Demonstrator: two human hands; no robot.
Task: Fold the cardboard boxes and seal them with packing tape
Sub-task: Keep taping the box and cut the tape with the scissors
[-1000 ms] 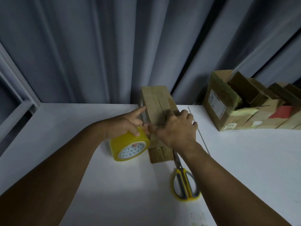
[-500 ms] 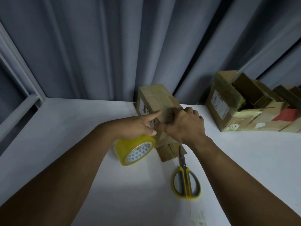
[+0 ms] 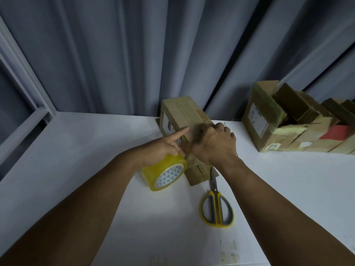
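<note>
Head view: left hand [image 3: 161,149] grips yellow translucent packing-tape roll [image 3: 165,174], index on brown cardboard box [image 3: 182,114]; right hand [image 3: 215,144] curled atop box, hold unclear. Risk: slack tape could wrinkle, sealing crooked.

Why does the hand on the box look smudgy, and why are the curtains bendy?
Head view: the right hand smears with motion blur on the cardboard box, the left hand on the tape roll looks sharper; the wide-angle lens curves the curtain folds.

Packing corner: stacked boxes [image 3: 288,129], tape [image 3: 163,174], scissors [image 3: 217,210], curtain [image 3: 134,54].
</note>
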